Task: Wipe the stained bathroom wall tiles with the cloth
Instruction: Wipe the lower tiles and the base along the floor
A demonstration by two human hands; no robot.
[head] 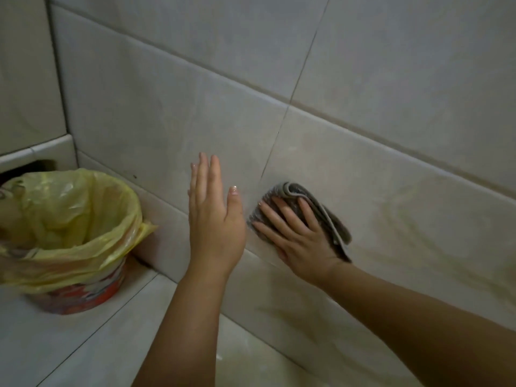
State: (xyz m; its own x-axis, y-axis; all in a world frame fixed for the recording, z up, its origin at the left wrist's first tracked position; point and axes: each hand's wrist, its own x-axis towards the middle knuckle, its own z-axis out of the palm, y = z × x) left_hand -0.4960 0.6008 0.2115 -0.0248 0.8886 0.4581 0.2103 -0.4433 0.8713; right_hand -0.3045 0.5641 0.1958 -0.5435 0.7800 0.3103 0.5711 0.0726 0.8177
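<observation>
A folded grey cloth (321, 212) lies flat against the pale wall tiles (391, 177), low down beside a vertical grout line. My right hand (296, 233) presses on it with spread, straight fingers. Yellowish smears mark the tiles (413, 219) to the right of the cloth. My left hand (213, 219) is held up flat just left of the cloth, fingers straight and together, holding nothing. Whether the left palm touches the wall I cannot tell.
A small red bin (78, 291) lined with a yellow plastic bag (69, 219) stands on the tiled floor (83, 344) in the left corner. A dark opening (28, 169) shows in the side wall behind the bin.
</observation>
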